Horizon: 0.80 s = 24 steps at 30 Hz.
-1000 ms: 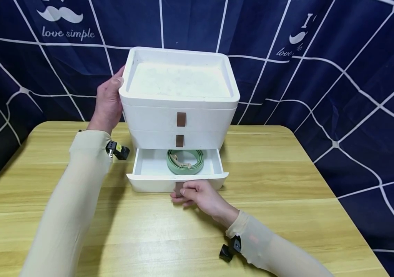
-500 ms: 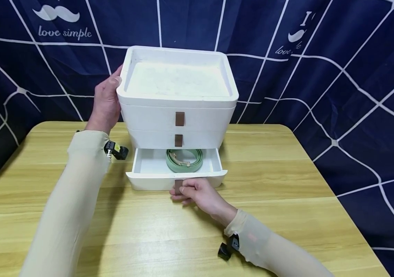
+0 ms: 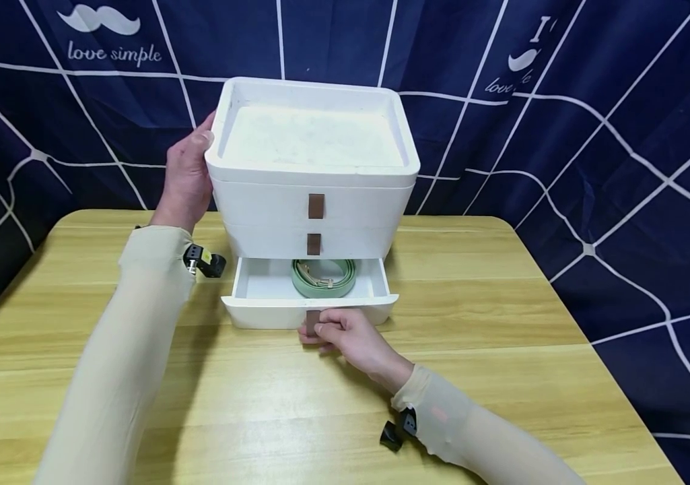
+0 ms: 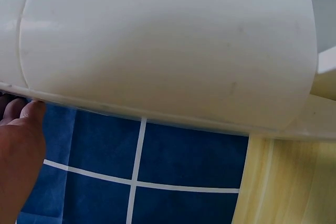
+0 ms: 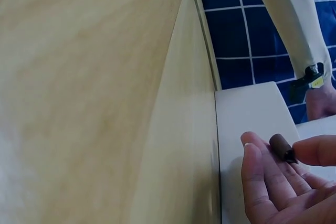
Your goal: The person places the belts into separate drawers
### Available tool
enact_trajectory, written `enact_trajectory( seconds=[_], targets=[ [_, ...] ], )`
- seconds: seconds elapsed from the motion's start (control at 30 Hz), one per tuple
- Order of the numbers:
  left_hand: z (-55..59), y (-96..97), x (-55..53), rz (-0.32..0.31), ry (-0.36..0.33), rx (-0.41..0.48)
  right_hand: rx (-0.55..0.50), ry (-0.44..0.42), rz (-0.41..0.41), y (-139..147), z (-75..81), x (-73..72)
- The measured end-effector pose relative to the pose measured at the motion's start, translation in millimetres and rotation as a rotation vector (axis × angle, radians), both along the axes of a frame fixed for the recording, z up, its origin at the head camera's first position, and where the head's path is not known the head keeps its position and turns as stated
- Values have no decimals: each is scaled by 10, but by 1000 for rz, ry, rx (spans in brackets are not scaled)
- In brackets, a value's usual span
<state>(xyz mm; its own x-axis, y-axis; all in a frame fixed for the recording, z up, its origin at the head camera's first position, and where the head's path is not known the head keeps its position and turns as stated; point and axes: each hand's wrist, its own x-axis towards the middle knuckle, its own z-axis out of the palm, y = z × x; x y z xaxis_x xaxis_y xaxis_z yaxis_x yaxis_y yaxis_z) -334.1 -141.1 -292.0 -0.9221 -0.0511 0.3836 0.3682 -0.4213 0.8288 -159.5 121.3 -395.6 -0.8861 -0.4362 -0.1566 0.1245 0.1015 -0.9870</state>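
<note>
A white drawer unit [image 3: 314,175] stands at the table's back, with its lowest drawer [image 3: 266,314] pulled out. Coiled inside that drawer is a green belt [image 3: 323,279] with a gold-coloured buckle. My left hand [image 3: 185,178] holds the unit at its upper left side, thumb near the rim; some fingers are hidden behind it. Between thumb and fingers of my right hand [image 3: 353,337] is the drawer's brown pull tab [image 3: 312,322]. In the right wrist view the tab [image 5: 281,146] looks rolled, with the thumb pressing on it.
Two more brown tabs mark the closed drawers, the top one [image 3: 316,206] just under a shallow top tray [image 3: 314,138]. The wooden table [image 3: 472,323] extends to both sides. A dark blue curtain [image 3: 345,40] with white lines hangs behind.
The lowest drawer's front has shifted slightly toward the unit along with my right hand. The left hand keeps its place on the unit.
</note>
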Motion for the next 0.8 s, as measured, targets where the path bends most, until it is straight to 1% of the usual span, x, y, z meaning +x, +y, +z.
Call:
enact_trajectory(
  seconds=[0.2, 0.4, 0.63, 0.8],
  targets=[
    [-12, 6, -6, 0, 7, 10, 1, -2, 3, 2, -3, -1],
    [3, 14, -1, 3, 15, 28, 15, -4, 5, 6, 27, -17],
    [23, 4, 3, 1, -14, -2, 2, 6, 3, -5, 18, -34],
    [15, 5, -4, 1, -19, 4, -1, 12, -2, -5, 7, -43]
  ],
)
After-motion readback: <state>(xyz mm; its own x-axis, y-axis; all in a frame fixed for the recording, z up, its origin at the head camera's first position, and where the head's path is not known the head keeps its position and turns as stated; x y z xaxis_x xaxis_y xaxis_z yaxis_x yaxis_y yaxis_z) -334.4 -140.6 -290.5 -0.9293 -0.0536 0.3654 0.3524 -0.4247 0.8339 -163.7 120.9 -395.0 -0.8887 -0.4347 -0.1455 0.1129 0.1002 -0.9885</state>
